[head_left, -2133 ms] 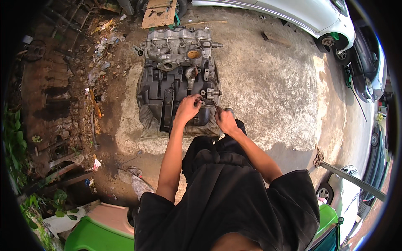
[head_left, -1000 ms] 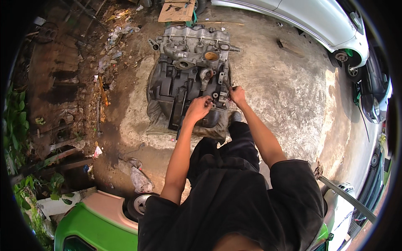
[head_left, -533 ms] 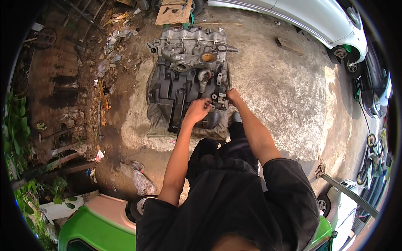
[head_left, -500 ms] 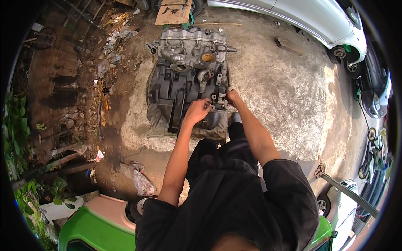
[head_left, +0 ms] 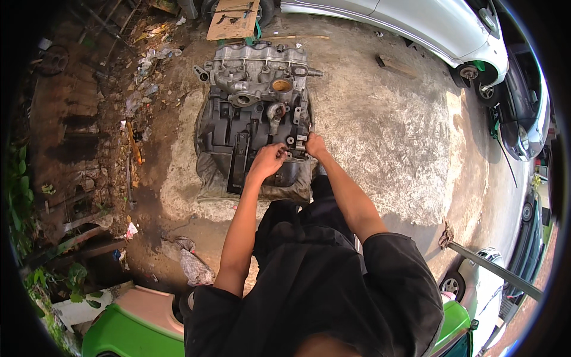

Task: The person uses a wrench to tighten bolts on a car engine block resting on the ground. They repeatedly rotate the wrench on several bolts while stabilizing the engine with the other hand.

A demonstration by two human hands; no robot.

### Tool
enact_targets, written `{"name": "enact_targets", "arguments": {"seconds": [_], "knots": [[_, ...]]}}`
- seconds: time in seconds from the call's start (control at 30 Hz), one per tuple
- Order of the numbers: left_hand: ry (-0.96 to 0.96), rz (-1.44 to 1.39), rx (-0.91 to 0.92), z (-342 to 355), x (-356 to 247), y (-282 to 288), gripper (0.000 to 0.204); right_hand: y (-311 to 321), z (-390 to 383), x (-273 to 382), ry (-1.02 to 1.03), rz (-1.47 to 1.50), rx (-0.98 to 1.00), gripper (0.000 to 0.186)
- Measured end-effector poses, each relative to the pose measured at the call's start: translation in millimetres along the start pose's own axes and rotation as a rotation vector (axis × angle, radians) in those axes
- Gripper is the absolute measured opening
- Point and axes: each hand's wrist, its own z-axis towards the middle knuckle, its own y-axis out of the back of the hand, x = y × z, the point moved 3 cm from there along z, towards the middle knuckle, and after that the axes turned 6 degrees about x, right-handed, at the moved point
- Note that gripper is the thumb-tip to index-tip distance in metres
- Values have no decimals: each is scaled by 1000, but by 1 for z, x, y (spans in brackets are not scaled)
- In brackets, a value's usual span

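A car engine (head_left: 259, 58) lies in front of me, its grey metal head and intake side at the far end and darker castings nearer. A small metal bracket (head_left: 302, 140) stands out on its near right part. My left hand (head_left: 269, 160) is just left of that bracket, fingers curled together; whatever is between the fingertips is too small to make out. My right hand (head_left: 316, 145) is closed at the bracket's right side, its fingertips partly hidden against it. A long dark rail-like part (head_left: 239, 160) runs along the engine left of my left hand.
A dark cloth (head_left: 217, 189) lies under the engine on concrete. Cardboard with tools (head_left: 233, 21) is beyond it. A silver car (head_left: 410, 27) stands at the far right, and a green vehicle (head_left: 137, 330) behind me. Litter (head_left: 148, 65) and a crumpled sack (head_left: 193, 262) lie at left.
The whole view has shifted, so the engine sits slightly further left in the picture. My right hand has moved slightly nearer to me along the bracket; my left hand stays about where it was.
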Motion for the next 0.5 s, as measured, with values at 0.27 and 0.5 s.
{"name": "enact_targets", "arguments": {"seconds": [0.27, 0.5], "knots": [[-11, 9, 11, 1, 1, 1, 24, 41, -60, -6, 35, 642, -48, 23], [-17, 13, -34, 2, 2, -1, 24, 28, -130, -4, 243, 853, -277, 11]]}}
